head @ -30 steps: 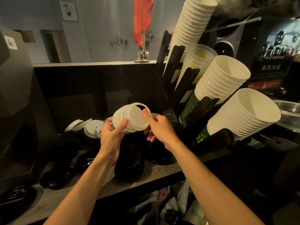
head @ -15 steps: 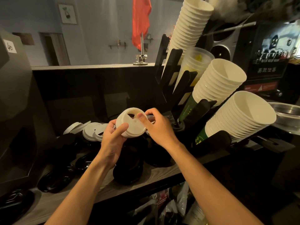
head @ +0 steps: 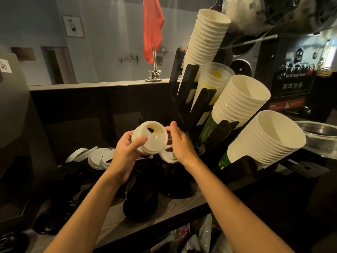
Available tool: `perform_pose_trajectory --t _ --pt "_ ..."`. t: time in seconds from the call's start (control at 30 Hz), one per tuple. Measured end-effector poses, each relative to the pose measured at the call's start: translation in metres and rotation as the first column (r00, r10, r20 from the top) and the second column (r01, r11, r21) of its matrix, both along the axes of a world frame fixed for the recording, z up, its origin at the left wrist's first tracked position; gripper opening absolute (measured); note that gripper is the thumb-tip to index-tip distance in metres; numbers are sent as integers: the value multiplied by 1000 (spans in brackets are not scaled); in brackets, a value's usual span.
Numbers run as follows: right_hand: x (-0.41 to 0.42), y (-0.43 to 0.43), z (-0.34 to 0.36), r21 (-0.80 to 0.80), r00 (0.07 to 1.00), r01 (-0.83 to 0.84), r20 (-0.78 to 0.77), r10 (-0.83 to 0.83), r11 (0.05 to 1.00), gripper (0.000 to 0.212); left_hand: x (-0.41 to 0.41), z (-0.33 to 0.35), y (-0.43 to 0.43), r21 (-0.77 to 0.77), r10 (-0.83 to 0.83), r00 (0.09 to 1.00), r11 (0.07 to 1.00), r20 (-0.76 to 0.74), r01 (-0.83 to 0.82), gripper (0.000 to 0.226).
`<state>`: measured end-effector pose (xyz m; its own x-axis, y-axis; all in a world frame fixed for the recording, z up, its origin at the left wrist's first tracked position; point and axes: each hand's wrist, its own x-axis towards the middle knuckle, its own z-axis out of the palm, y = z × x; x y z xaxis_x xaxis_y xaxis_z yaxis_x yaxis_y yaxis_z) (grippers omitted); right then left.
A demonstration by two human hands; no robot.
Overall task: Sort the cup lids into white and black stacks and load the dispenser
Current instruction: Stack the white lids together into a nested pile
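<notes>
left hand (head: pixel 127 152): gripping white lid stack (head: pixel 149 137), tipped sideways
right hand (head: pixel 179 143): just right of it, grip hidden, can't tell

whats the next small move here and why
Probably the right hand should take the loose white lid just below it and cap it onto the white lid stack gripped in the left hand. That lid sits among black lids on the shelf, nearest the stack; more white lids lie further left.

Lid stack (head: pixel 149 137) above loose lids (head: pixel 140 203) on counter (head: pixel 175 209); cup rack (head: pixel 187 84) R.
</notes>
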<state>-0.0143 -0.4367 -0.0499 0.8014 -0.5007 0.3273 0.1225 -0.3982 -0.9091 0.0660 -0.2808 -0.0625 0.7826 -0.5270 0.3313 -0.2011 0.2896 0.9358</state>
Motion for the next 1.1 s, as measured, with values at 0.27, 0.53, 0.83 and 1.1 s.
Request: perform_pose_trajectory --t 0.27,0.53,0.83,1.1 --pt "19 -33 -33 -576 893 -17 -377 -247 817 57 19 -15 -11 -21 55 996 998 -71 -57 87" --pt "43 -24 -30 -624 795 -34 -491 -358 780 72 20 -21 -8 -55 31 988 998 -151 -39 92" --pt "55 -21 -16 -662 776 -91 -516 -364 744 80 25 -23 -7 -76 30 981 996 -193 -45 94" --pt "75 -28 -15 -614 705 -160 -619 -346 773 56 24 -24 -8 -63 10 979 998 -201 -24 93"
